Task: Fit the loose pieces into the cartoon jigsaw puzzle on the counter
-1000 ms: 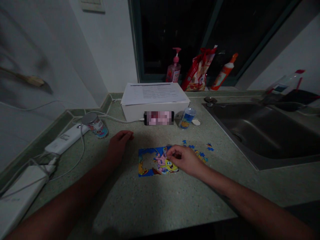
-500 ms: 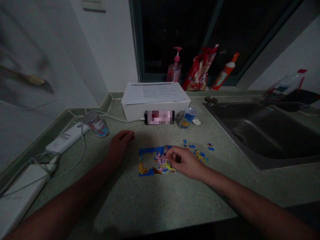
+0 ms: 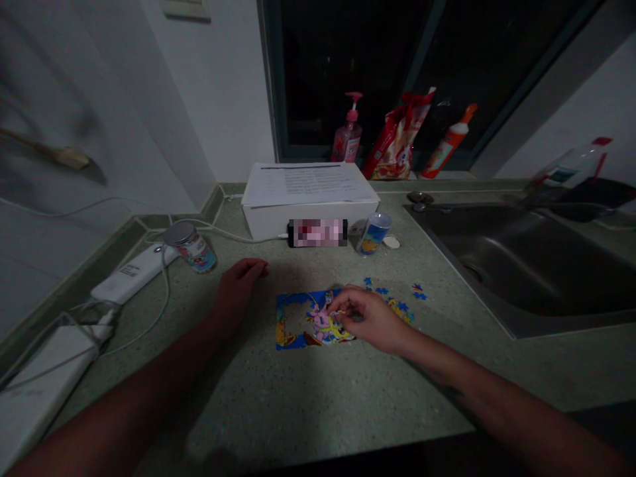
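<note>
A partly assembled jigsaw puzzle point(image 3: 293, 342) with a blue border and a pink and yellow cartoon picture lies flat on the counter. A gap shows in its left half. Over its right part, my right hand point(image 3: 370, 319) is closed in a pinch on a small puzzle piece, mostly hidden by the fingers. Loose puzzle pieces point(image 3: 399, 309) lie just beyond that hand, some of them behind it. My left hand point(image 3: 239, 286) rests on the counter to the left of the puzzle, its fingers curled together with nothing visible in them.
Behind the puzzle, a phone point(image 3: 318, 233) leans on a white box point(image 3: 268, 220). Nearby stand a blue canister point(image 3: 374, 234) and its round lid point(image 3: 391, 242). A jar point(image 3: 191, 248), power banks point(image 3: 132, 275) and cables are at left; a sink point(image 3: 527, 265) is at right.
My right hand has shifted slightly right and tilted over the puzzle, its fingertips still pinched together. My left hand stays in place.
</note>
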